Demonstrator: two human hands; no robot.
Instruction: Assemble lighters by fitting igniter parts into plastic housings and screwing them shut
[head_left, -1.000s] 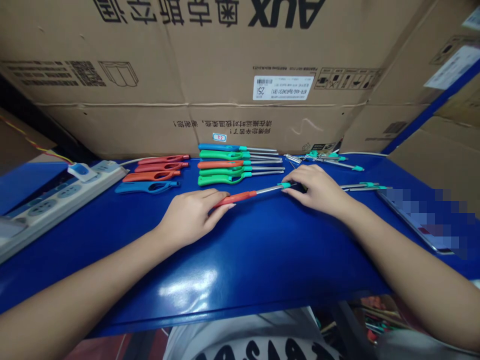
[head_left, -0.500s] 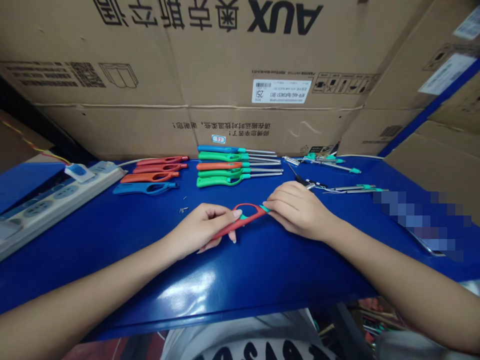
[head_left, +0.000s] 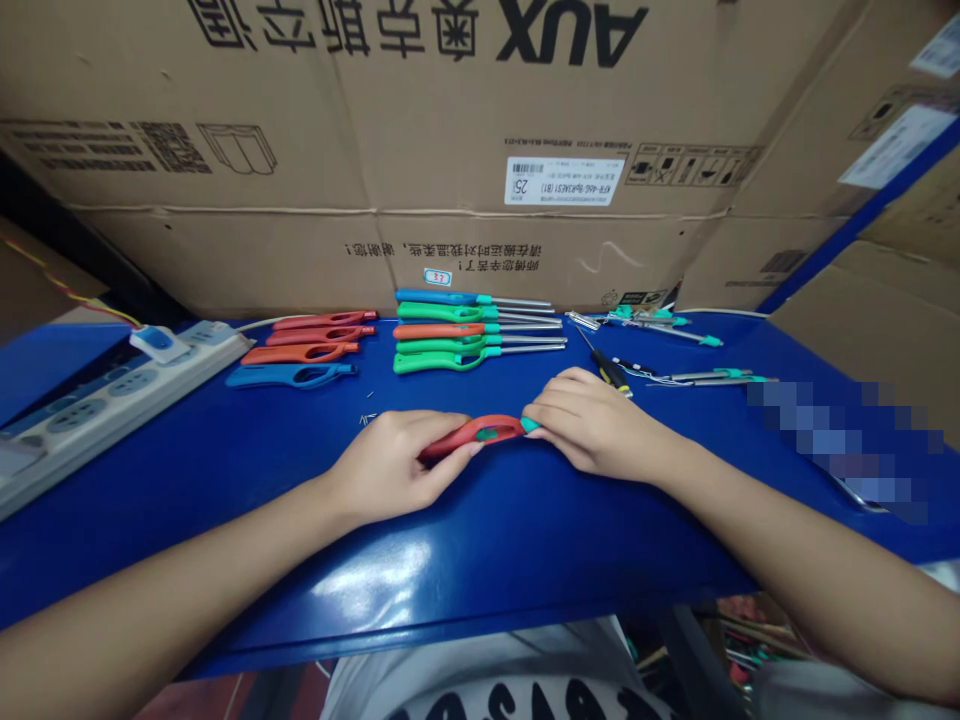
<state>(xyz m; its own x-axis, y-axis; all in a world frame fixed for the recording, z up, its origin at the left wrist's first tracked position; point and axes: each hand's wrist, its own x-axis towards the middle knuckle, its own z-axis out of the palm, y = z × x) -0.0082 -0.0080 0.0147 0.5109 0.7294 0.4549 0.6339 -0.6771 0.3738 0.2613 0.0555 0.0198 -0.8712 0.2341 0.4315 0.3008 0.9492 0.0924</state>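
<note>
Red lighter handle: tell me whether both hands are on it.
Yes, the left hand and right hand grip opposite ends of the red lighter handle.

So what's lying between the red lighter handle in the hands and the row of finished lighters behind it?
In the head view, between the red lighter handle and the row of finished lighters the blue table is bare, apart from a few tiny screws off to the left.

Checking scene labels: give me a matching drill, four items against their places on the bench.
Items:
1. red lighter handle
2. power strip
3. finished lighters
4. cardboard box

Places:
A. far left of the blue table
B. behind the table, printed side upside down
C. between left hand and right hand
D. row at centre back

Pairs: 1-C, 2-A, 3-D, 4-B
</note>
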